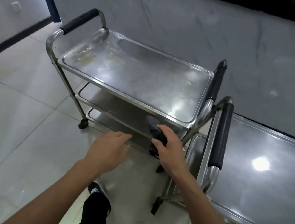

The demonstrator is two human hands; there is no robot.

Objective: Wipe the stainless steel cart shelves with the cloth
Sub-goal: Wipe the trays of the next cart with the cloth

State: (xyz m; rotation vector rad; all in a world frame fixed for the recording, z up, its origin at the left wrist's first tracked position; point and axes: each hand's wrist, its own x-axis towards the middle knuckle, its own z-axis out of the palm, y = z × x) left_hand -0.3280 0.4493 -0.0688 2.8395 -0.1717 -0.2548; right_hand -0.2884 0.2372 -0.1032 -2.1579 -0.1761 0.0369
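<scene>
Grasping the cloth (154,130), its length pointing away, right hand (168,149); left hand (110,150) released.

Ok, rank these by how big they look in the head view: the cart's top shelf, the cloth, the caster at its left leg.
1. Top shelf, by far the largest.
2. Cloth, partly hidden by the right hand.
3. Caster, smallest, though the cloth's hidden part makes the gap unsure.

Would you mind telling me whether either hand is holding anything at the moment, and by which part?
The right hand grips the dark grey cloth by its near end, the far end poking out past the fingers. The left hand holds nothing.
</scene>
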